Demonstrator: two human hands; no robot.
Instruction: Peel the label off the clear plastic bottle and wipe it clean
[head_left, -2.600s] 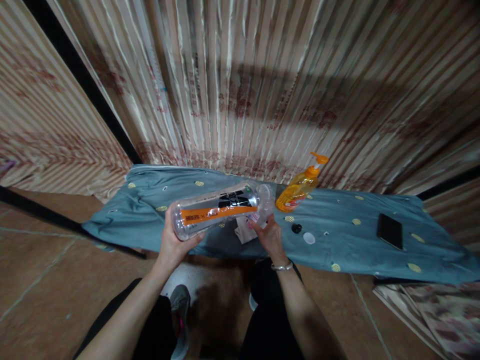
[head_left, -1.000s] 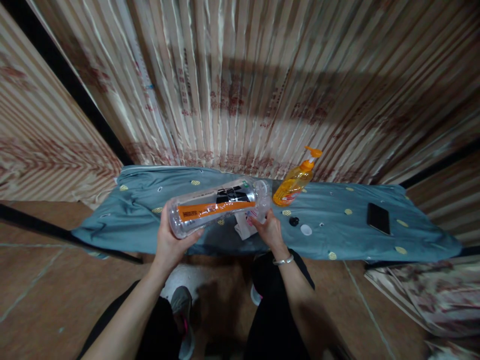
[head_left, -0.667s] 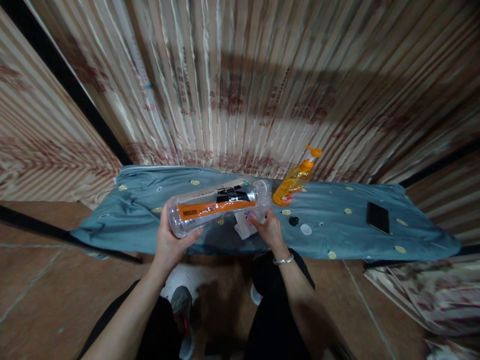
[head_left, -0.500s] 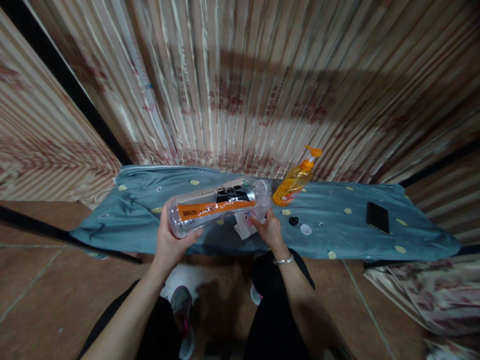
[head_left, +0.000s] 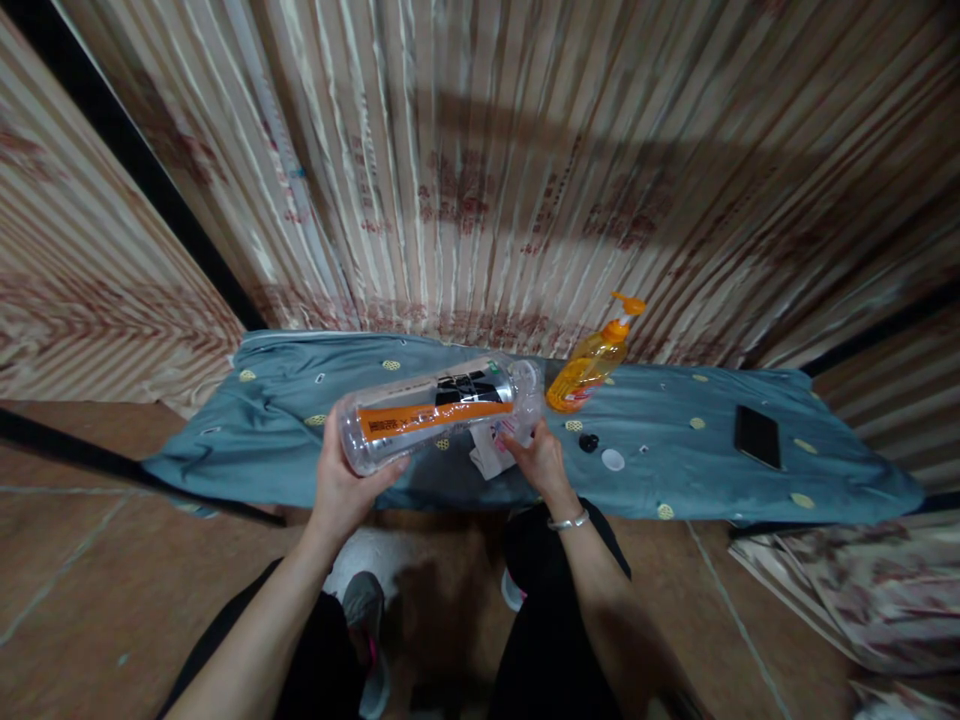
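A large clear plastic bottle [head_left: 435, 410] with an orange, silver and black label is held on its side above the cloth, its narrower end to the right. My left hand [head_left: 352, 475] is closed round its wide base. My right hand [head_left: 541, 458] is closed at the clear neck end, though its grip there is partly hidden. Just under the bottle, beside my right fingers, lies a white folded piece with pink print [head_left: 491, 455]; whether those fingers touch it I cannot tell. Behind the neck end stands a pump bottle [head_left: 585, 370] with orange liquid.
A teal patterned cloth [head_left: 255, 440] covers the narrow table. Right of my right hand lie a small black cap-like piece [head_left: 589, 442] and a white disc [head_left: 613, 460]. Farther right rests a dark phone-like slab [head_left: 757, 436]. A striped curtain [head_left: 480, 200] hangs behind; a dark pole [head_left: 150, 180] slants at left.
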